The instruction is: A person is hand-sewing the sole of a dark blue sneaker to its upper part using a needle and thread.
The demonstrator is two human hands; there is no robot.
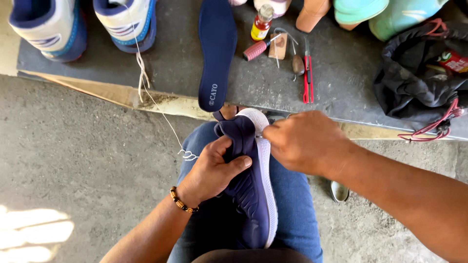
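Observation:
A navy blue shoe with a white sole lies on its side across my lap, toe pointing away. My left hand, with a beaded bracelet on the wrist, grips the shoe's upper near the toe. My right hand is closed at the white sole edge by the toe, fingers pinched together; what they pinch is hidden. A white thread runs from the shoe area up to the left across the floor toward the slab.
A grey slab ahead carries a navy insole, a small glue bottle, a red-handled awl, red pliers, two white-and-blue sneakers and a black drawstring bag. Bare concrete floor lies left.

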